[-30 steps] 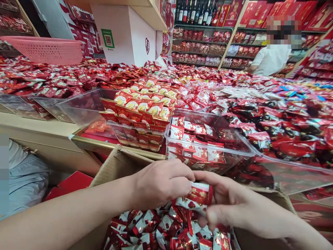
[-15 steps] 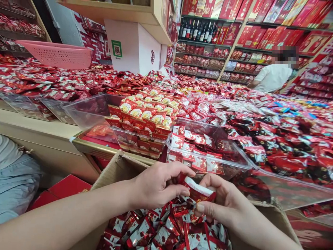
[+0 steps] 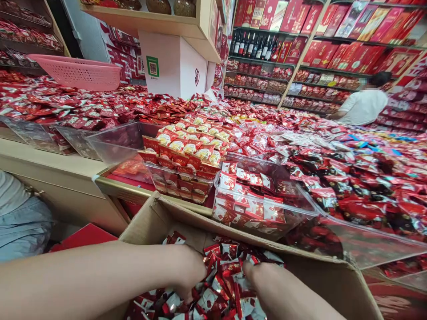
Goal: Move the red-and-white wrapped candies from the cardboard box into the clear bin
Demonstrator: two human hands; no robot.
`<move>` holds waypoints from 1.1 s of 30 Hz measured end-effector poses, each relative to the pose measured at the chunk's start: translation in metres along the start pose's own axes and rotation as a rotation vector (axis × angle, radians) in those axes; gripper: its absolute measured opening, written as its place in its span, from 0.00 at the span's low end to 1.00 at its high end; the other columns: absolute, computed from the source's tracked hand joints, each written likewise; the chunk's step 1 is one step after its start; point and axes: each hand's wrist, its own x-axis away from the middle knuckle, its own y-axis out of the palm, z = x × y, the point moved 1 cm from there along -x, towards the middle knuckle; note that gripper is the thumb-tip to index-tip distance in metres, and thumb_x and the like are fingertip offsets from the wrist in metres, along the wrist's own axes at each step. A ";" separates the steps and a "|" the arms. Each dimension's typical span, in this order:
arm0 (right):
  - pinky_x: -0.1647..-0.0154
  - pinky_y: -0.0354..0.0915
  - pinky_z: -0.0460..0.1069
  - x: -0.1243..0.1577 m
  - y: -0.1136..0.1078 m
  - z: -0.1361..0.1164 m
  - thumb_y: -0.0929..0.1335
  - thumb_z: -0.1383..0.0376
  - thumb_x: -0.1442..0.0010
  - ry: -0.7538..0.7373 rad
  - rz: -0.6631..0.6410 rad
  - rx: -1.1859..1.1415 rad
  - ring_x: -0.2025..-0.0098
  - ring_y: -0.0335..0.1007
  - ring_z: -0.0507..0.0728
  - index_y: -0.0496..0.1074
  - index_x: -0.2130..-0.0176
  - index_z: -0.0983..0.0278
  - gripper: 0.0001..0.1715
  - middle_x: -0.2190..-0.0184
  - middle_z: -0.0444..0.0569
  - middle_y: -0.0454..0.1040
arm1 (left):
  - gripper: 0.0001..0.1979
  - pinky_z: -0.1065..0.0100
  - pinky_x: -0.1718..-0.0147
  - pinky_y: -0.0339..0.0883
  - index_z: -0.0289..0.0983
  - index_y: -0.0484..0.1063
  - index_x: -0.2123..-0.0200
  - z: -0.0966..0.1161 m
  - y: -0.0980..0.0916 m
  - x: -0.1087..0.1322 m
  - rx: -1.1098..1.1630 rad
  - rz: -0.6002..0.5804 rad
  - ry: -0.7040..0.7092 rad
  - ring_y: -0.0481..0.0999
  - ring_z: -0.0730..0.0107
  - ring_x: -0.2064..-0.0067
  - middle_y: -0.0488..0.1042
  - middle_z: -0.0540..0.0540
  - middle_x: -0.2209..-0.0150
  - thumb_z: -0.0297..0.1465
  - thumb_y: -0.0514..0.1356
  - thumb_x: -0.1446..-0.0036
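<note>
An open cardboard box (image 3: 203, 222) stands close in front of me, with a loose heap of small red-and-white snack packets (image 3: 216, 289) inside. Into this heap reach both hands. My left hand (image 3: 191, 266) is at the heap's left side, its back towards me, the fingertips sunk among packets. My right hand (image 3: 262, 278) dips in on the right, its fingers mostly hidden by the hand itself and the packets. Whether either hand grips a packet cannot be made out. Just beyond the box, a clear plastic bin (image 3: 300, 209) holds similar packets standing in neat rows.
A bin of durian packets (image 3: 190, 146) stands left of the row-filled bin. Heaps of wrapped sweets (image 3: 367, 182) spread right and behind. A pink basket (image 3: 78, 73) rests at back left. A person (image 3: 362, 106) is far right; another's clothed leg (image 3: 23, 231) shows at left.
Both hands have gone down from above the box into the heap. The red-and-white packet held between them is no longer distinguishable. The distant person appears farther right and lower.
</note>
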 end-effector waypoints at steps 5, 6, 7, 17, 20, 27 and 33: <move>0.66 0.64 0.51 0.001 0.004 0.005 0.60 0.81 0.53 0.124 -0.139 0.137 0.61 0.70 0.63 0.70 0.60 0.71 0.20 0.64 0.60 0.73 | 0.18 0.64 0.77 0.64 0.29 0.72 0.63 0.008 0.020 -0.018 0.052 -0.042 0.035 0.74 0.52 0.68 0.75 0.34 0.68 0.32 0.63 0.59; 0.65 0.64 0.52 0.002 0.004 0.005 0.62 0.79 0.53 0.108 -0.184 0.156 0.61 0.70 0.64 0.71 0.62 0.71 0.18 0.64 0.59 0.74 | 0.18 0.63 0.76 0.65 0.29 0.72 0.62 0.008 0.021 -0.020 0.058 -0.034 0.031 0.74 0.51 0.68 0.75 0.34 0.67 0.32 0.62 0.59; 0.65 0.65 0.52 0.003 0.005 0.005 0.66 0.77 0.54 0.091 -0.239 0.169 0.62 0.70 0.65 0.72 0.63 0.70 0.15 0.65 0.59 0.74 | 0.18 0.63 0.75 0.65 0.29 0.72 0.62 0.009 0.021 -0.020 0.064 -0.026 0.026 0.74 0.51 0.67 0.74 0.33 0.67 0.33 0.61 0.57; 0.69 0.60 0.49 -0.005 0.006 0.022 0.67 0.61 0.54 0.028 0.012 -0.101 0.64 0.69 0.62 0.70 0.65 0.64 0.14 0.67 0.53 0.73 | 0.19 0.67 0.71 0.62 0.34 0.71 0.64 0.010 0.019 -0.031 0.201 0.227 0.112 0.72 0.58 0.64 0.73 0.38 0.65 0.41 0.58 0.56; 0.72 0.57 0.47 -0.009 0.011 0.018 0.66 0.62 0.53 -0.048 -0.022 -0.167 0.67 0.69 0.58 0.70 0.66 0.63 0.12 0.70 0.51 0.73 | 0.13 0.70 0.74 0.59 0.38 0.71 0.67 0.012 0.023 -0.035 0.341 0.293 0.101 0.71 0.63 0.68 0.73 0.45 0.69 0.38 0.59 0.56; 0.80 0.52 0.44 -0.015 0.022 0.005 0.67 0.59 0.55 -0.080 -0.105 -0.297 0.74 0.65 0.53 0.70 0.68 0.65 0.13 0.73 0.48 0.72 | 0.05 0.75 0.82 0.50 0.38 0.66 0.74 0.011 0.001 -0.030 0.650 0.301 0.082 0.59 0.77 0.79 0.62 0.55 0.80 0.34 0.56 0.55; 0.80 0.55 0.42 0.000 -0.007 0.024 0.64 0.61 0.49 -0.128 -0.128 -0.694 0.76 0.65 0.50 0.67 0.70 0.65 0.09 0.77 0.44 0.70 | 0.11 0.76 0.79 0.56 0.37 0.58 0.68 0.005 -0.026 -0.010 1.355 0.189 0.330 0.60 0.81 0.80 0.59 0.57 0.79 0.35 0.56 0.51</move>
